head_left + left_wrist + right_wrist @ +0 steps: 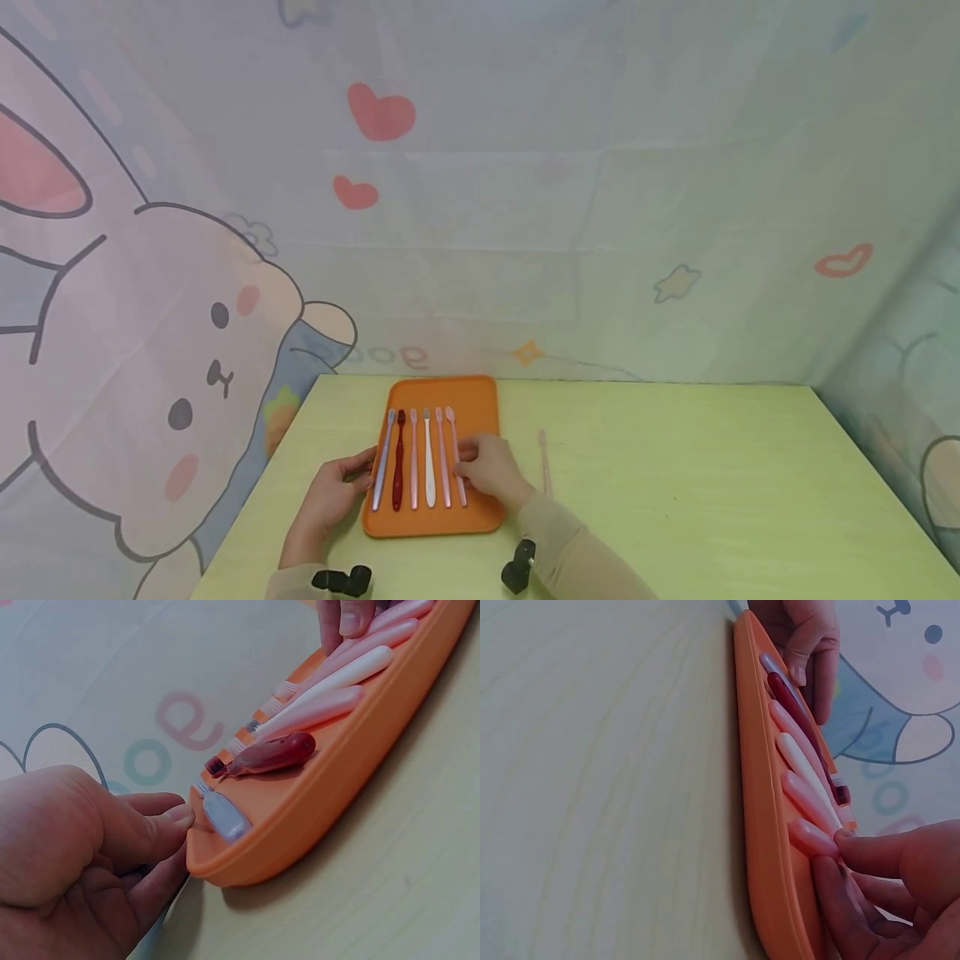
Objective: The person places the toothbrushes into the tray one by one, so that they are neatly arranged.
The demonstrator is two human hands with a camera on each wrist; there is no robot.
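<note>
An orange tray (476, 404) lies on the table with several toothbrushes side by side in it, heads toward the far end. From left to right come a bluish toothbrush (382, 467), a dark red one, a pink one, a white toothbrush (429, 467) and two more pink ones. At the tray's left edge my left hand (328, 496) pinches the rim, thumb on top in the left wrist view. My right hand (493, 473) holds the rightmost pink toothbrush (812, 838) between thumb and fingers, over the tray.
A single pale pink toothbrush (544, 458) lies on the light yellow-green table (720, 483) right of the tray, its lower end by my right sleeve. Behind the table hangs a printed cloth (487, 250) with a rabbit and hearts.
</note>
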